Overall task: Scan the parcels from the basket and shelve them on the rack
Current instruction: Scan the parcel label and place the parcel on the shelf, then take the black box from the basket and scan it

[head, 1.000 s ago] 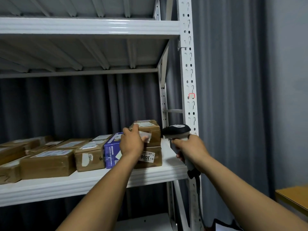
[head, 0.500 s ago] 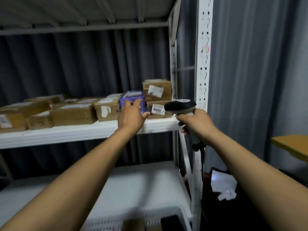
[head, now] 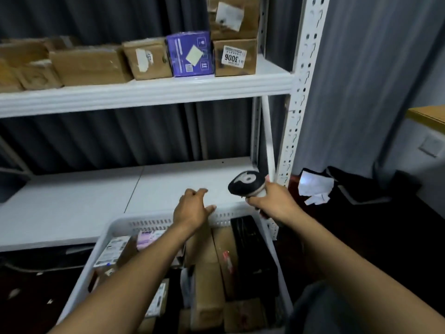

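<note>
A white basket (head: 144, 221) stands low in front of me, filled with several parcels, mostly brown cartons (head: 208, 280) and a pink-labelled one (head: 150, 237). My left hand (head: 192, 208) hovers over the basket's far rim, fingers loosely spread, holding nothing. My right hand (head: 272, 201) grips the handle of a black-and-white barcode scanner (head: 245, 183) just right of it. On the rack's upper shelf (head: 144, 92) sit several shelved parcels: a purple box (head: 190, 54), a brown box marked 3006 (head: 234, 57) with another brown box (head: 232, 16) stacked on it.
The rack's lower shelf (head: 72, 208) lies behind the basket. A perforated white upright (head: 298, 97) stands at the right. Grey curtains hang behind. Crumpled paper (head: 314, 189) lies on dark things on the floor, and a wooden table corner (head: 428, 115) juts in at the far right.
My left hand has let go of the stacked box on the upper shelf and dropped to the basket's rim. My view has tilted down, and the scanner hand has lowered too.
</note>
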The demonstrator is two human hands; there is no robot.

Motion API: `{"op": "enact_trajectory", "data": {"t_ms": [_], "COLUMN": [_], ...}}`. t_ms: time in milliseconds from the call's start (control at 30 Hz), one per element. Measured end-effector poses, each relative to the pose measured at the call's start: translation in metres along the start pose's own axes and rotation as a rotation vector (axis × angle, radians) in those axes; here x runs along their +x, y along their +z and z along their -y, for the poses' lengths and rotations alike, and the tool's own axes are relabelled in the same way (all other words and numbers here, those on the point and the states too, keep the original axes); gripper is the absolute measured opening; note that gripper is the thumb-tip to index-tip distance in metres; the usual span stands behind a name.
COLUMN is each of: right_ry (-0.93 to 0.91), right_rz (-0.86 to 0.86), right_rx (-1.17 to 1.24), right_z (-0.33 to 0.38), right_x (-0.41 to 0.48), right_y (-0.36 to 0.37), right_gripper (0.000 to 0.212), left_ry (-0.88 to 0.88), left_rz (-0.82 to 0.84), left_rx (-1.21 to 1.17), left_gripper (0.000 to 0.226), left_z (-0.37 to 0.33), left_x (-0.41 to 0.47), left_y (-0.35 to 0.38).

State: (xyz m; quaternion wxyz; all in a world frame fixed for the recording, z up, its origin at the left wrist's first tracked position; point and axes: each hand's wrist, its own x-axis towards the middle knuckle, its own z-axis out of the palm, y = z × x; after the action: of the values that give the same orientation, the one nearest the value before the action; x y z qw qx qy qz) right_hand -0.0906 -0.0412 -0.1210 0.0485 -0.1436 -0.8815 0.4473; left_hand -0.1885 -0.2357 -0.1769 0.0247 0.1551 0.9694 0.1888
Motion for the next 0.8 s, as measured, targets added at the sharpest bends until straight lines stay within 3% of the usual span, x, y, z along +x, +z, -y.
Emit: {"op": "enact_trajectory", "data": {"t_ms": [233, 400, 533, 667, 800], "right_ry": [0.099, 0.141, 0.147, 0.201, 0.207], "right_rz": [0.107, 0.184, 0.121, 0.05, 0.022], "right_rx": [-0.019, -0.108, -0.164, -0.155, -0.157], "right_z": [-0.062, -0.081, -0.093, -0.109, -0.12], "right_x": [0.005, 0.025, 0.045, 0.05, 0.047], "right_y": [0.044, 0.06, 0.045, 0.027, 0.02], "right_gripper": [0.015, 0.017, 0.02, 0.021, 0.021], "left_ry": [-0.161, -0.195, -0.14, -0.156, -0.216], "left_rz": [0.256, 0.242, 0.288, 0.392, 0.482], "left_rx": [0.015, -0.132, -0.317, -0.378, -0.235], "left_gripper": [0.059, 0.056, 0.055, 0.068, 0.092], "left_z": [0.042, 0.036, 0.001, -0.03, -0.051], "left_x": [-0.031, -0.037, -0.045, -0.046, -0.04], "left_y": [0.091, 0.122, 0.152, 0.177, 0.184]}}
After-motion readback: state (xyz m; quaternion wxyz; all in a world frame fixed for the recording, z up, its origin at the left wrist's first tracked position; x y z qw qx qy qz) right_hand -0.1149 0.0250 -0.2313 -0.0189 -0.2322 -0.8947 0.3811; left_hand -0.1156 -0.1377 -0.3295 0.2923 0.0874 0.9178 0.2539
